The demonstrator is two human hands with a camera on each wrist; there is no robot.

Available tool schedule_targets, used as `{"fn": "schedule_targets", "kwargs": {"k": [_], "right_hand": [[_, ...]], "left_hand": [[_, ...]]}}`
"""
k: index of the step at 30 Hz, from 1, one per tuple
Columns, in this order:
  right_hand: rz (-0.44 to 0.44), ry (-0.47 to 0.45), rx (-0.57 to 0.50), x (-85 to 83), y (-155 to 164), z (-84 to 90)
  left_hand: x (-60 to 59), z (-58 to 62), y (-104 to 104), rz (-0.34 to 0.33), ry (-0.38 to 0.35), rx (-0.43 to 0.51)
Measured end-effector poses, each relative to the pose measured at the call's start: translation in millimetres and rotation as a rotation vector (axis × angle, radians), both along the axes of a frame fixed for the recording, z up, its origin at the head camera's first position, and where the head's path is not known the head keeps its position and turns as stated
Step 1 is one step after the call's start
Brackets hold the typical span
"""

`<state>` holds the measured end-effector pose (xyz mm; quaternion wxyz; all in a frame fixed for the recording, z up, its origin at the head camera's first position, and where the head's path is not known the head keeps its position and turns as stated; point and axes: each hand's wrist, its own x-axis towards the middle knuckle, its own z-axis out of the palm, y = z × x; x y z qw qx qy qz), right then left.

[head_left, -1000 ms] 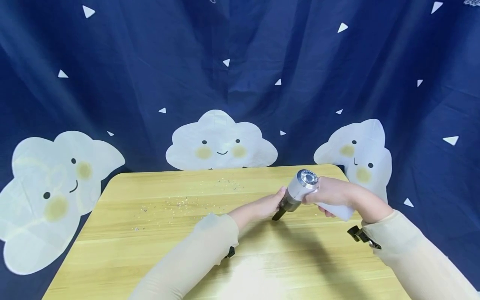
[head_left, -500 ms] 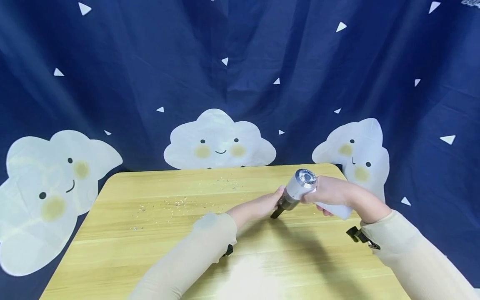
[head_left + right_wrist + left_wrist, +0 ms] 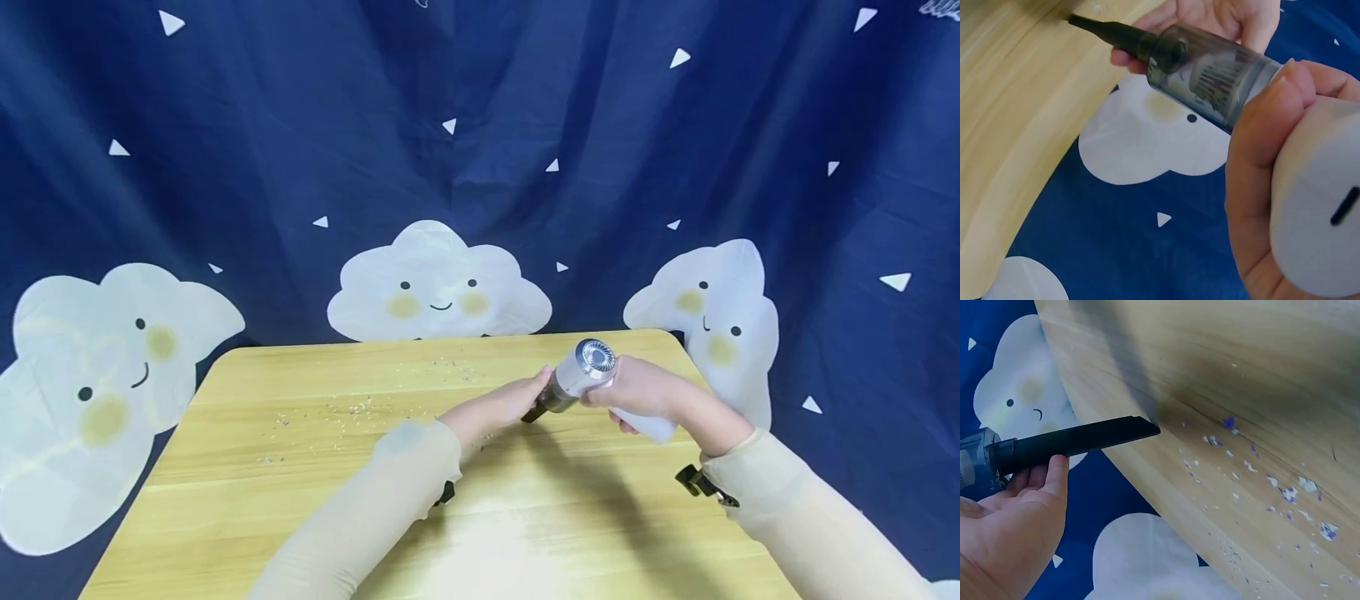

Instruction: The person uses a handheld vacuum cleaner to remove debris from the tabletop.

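- Two hands share one handheld vacuum (image 3: 581, 379) in the head view: the right hand (image 3: 637, 390) has its fingers wrapped round the white handle, and the left hand (image 3: 506, 406) steadies the front of the vacuum, thumb on the black nozzle (image 3: 534, 412). The vacuum sits over the far right part of the wooden table (image 3: 300, 500), nozzle tip angled down to the tabletop; the scattered crumbs (image 3: 360, 408) lie to the left of the vacuum, apart from the tip.
- One close look from the left wrist: the left hand (image 3: 1013, 531) is mostly open, palm up, cradling the nozzle (image 3: 1079, 442) with the thumb pressed to its underside. The tip hangs just above the table (image 3: 1260, 375), with purple and white crumbs (image 3: 1254, 469) beyond it.
- One more from the right wrist: the right hand (image 3: 1272, 187) grips the white handle firmly behind the smoky dust cup (image 3: 1210, 72).
- Risk, as I judge it: the left hand's loose, open support could let the nozzle slip or twist off line, and a tip held too high might scatter the light crumbs rather than lift them.
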<state>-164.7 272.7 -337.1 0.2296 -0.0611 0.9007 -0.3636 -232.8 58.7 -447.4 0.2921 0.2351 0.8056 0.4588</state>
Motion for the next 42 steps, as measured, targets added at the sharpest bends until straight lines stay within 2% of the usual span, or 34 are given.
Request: {"fn": "schedule_targets", "kwargs": {"k": [6,16,22,30,42], "right_hand": [[-0.049,0.001,-0.022,-0.6,-5,-7.7],[-0.065,0.029,-0.029,0.6,-13,-16.0],[-0.065,0.032,-0.07,0.6,-16,-17.0],[-0.076,0.03,-0.063,1.5,-20,-19.3],[-0.076,0.051,-0.061,0.5,-24,-22.2]], "left_hand": [[-3.7,-1.1,-6,-0.011,0.023,0.0],[-8.8,-4.8,-12,-0.003,0.065,-0.024],[-8.7,-2.1,-14,0.008,0.082,-0.045],[-8.5,0.2,-18,-0.001,0.101,-0.059],[-9.1,0.9,-23,0.023,0.052,-0.045]]}}
